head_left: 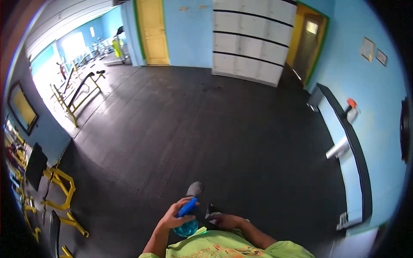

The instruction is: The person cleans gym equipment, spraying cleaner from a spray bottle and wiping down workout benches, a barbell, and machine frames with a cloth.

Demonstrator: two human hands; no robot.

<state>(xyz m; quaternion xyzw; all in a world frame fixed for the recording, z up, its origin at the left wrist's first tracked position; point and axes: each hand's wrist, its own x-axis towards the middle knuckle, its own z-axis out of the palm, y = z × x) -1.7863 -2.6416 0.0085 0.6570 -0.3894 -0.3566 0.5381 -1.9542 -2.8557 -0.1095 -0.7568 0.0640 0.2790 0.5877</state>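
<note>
My left hand (175,217) is closed around a spray bottle with a blue trigger head (187,207) and a clear blue body (186,229), held in front of my waist. My right hand (227,221) hangs low near my shirt (215,245), apart from the bottle. Its fingers are partly hidden, and whether they grip anything is unclear. A small grey and dark shape (210,212) shows beside those fingers; I cannot tell if it is my other foot or a cloth. One grey-covered foot (195,189) is forward on the black floor (223,142).
Yellow-framed gym equipment (64,189) stands at the left, with a bench (79,92) farther back. White lockers (254,38) line the back wall near a yellow door (152,32). Along the right wall runs a black ledge (355,159), with an orange-topped spray bottle (352,111) by it.
</note>
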